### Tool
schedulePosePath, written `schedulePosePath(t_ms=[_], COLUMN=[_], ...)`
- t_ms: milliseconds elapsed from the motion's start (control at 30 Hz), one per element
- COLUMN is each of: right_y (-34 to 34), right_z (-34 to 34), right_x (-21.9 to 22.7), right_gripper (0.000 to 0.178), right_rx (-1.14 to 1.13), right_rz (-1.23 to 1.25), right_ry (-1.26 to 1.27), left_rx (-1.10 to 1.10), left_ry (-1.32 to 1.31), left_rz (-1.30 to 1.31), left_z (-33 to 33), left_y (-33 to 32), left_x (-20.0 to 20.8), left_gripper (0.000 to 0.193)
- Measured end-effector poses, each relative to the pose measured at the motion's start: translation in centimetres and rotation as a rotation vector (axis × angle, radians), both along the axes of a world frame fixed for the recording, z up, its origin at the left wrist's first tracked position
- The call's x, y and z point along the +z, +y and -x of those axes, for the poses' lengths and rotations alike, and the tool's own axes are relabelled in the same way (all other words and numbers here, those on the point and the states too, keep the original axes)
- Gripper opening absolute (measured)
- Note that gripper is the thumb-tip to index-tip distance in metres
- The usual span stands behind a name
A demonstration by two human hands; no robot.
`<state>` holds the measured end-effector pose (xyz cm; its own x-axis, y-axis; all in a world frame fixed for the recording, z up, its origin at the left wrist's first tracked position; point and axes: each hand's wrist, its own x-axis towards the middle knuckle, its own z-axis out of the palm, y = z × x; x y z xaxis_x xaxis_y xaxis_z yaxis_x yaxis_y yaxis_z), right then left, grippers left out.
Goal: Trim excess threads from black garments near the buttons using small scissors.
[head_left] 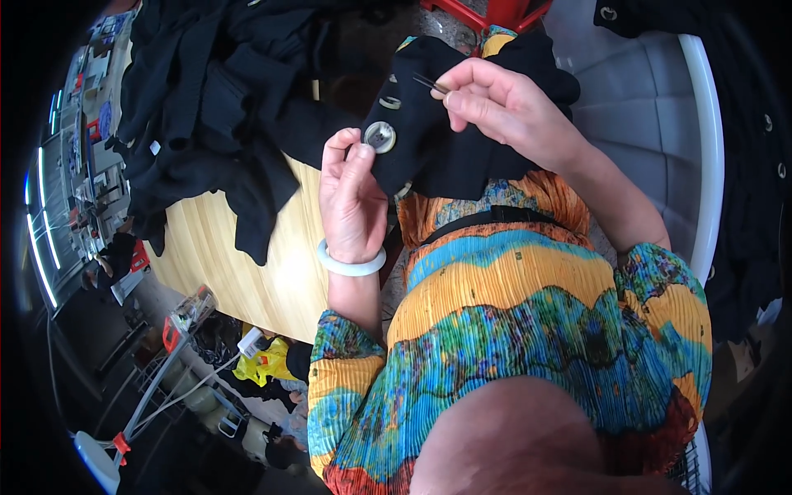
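Note:
Black knitted fabric (450, 157) lies across my lap, with several pale buttons along its left edge. My left hand (353, 194), with a pale bangle (351, 258) at its wrist, pinches a large round button (379, 137) between thumb and fingers at that edge. The button is marbled grey and cream with a dark middle. A smaller-looking button (389, 103) is seen at a slant just above it. Up and to the right, my right hand (511, 103) grips thin dark tweezers (429, 83), their points aimed left over the fabric and apart from the button.
On the left, a pale wooden table (239, 239) carries a heap of black garments (214, 99). A large grey tub with a white rim (705, 148) stands to my right. Beyond it hang dark buttoned garments (751, 181). A lamp arm (157, 388) rises at lower left; a red stool (503, 12) is ahead.

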<state>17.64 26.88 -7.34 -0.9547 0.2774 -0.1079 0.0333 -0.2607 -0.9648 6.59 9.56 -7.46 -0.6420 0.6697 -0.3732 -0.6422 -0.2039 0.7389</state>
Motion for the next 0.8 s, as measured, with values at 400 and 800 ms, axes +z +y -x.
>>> schedulePosePath(t_ms=[400,800], right_y=[-2.0,-2.0], right_z=[0.7,1.5], right_x=[0.9,-0.3], right_gripper=[0.041,0.038], right_rx=[0.018,-0.061], right_rz=[-0.171,-0.013], right_ry=[0.225,0.222], left_rx=[-0.125,-0.106], left_ry=[-0.44,0.052], left_rz=[-0.46,-0.142], left_z=[0.2,-0.6], left_y=[-0.1,0.8], left_x=[-0.3,-0.3], left_gripper=[0.056,0.031])
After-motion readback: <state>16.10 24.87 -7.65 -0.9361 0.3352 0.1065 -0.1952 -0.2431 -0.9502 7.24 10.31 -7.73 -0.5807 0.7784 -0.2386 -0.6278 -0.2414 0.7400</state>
